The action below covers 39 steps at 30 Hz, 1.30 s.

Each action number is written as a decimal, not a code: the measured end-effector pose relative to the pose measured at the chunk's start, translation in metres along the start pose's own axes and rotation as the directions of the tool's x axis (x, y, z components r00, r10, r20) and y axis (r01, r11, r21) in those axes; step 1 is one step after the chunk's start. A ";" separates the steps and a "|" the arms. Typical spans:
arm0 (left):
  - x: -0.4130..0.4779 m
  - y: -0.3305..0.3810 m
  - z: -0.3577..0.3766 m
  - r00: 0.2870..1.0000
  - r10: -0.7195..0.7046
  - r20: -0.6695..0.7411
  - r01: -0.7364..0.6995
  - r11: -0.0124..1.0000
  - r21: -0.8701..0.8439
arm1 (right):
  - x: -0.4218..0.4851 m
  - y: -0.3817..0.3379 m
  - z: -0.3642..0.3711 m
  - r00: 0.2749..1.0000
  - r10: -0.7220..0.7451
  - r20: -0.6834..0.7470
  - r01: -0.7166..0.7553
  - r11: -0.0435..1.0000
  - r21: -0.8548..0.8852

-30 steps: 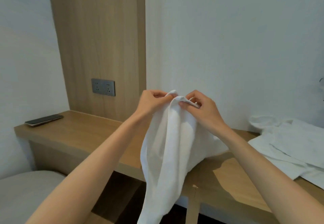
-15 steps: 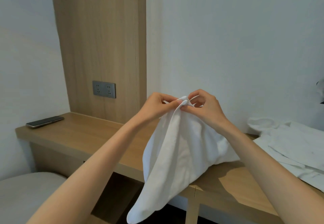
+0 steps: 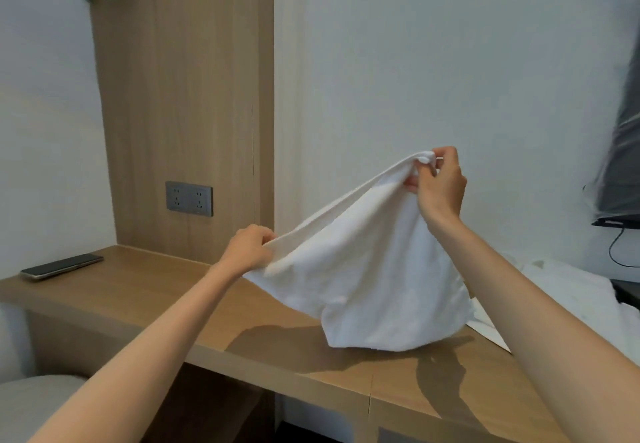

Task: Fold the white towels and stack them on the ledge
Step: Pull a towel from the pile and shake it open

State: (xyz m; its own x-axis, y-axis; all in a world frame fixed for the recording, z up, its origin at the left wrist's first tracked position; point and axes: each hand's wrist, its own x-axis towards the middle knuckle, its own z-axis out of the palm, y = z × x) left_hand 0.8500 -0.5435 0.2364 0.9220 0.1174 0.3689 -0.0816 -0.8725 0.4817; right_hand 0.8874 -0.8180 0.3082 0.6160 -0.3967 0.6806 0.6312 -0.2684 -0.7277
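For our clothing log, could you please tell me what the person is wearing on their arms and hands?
Nothing visible: the left hand and right hand are ungloved and ringless, and both arms are bare to the frame edge, with no sleeve, watch or bracelet.

Both arms reach forward, left hand (image 3: 247, 250) gripping the towel (image 3: 363, 269) low, right hand (image 3: 440, 186) pinching it higher

There was one table (image 3: 156, 297). Above it were two hands, the left hand (image 3: 247, 246) and the right hand (image 3: 438, 186), both gripping one white towel (image 3: 363, 269). At the table's right end lay one heap of white linen (image 3: 581, 286) (pieces in it could not be counted). One phone (image 3: 62, 266) lay at the table's left end, and one socket plate (image 3: 189, 199) with two outlets sat on the panel (image 3: 180, 96) behind it.
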 end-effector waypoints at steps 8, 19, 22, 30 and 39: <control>0.016 -0.001 -0.044 0.973 -0.106 -0.207 0.036 0.948 -0.318 | 0.010 -0.006 -0.019 0.981 -0.085 -0.173 0.097 0.993 0.063; 0.013 0.042 -0.106 0.975 -0.171 -0.143 -0.097 0.256 -0.962 | 0.009 -0.027 -0.035 0.955 -0.009 -0.297 0.057 0.986 0.156; 0.003 0.046 -0.111 0.995 0.098 -0.019 -0.011 -0.085 -0.996 | 0.005 -0.034 -0.037 0.930 -0.111 -0.351 0.155 0.983 0.101; 0.002 0.020 -0.070 0.935 0.040 -0.352 -0.255 0.765 -0.591 | -0.007 -0.028 -0.047 0.974 -0.015 -0.226 0.000 0.998 -0.066; -0.004 0.013 -0.055 0.974 -0.223 -0.027 0.050 0.336 -0.941 | -0.023 -0.027 -0.062 0.957 -0.291 -0.010 0.229 0.772 -0.593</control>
State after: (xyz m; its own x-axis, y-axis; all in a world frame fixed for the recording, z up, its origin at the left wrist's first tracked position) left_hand 0.8245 -0.5297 0.2850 0.9063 0.3218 0.2738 -0.3368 0.1590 0.9280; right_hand 0.8273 -0.8565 0.3069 0.4009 -0.3097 0.8622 0.3492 -0.8184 -0.4563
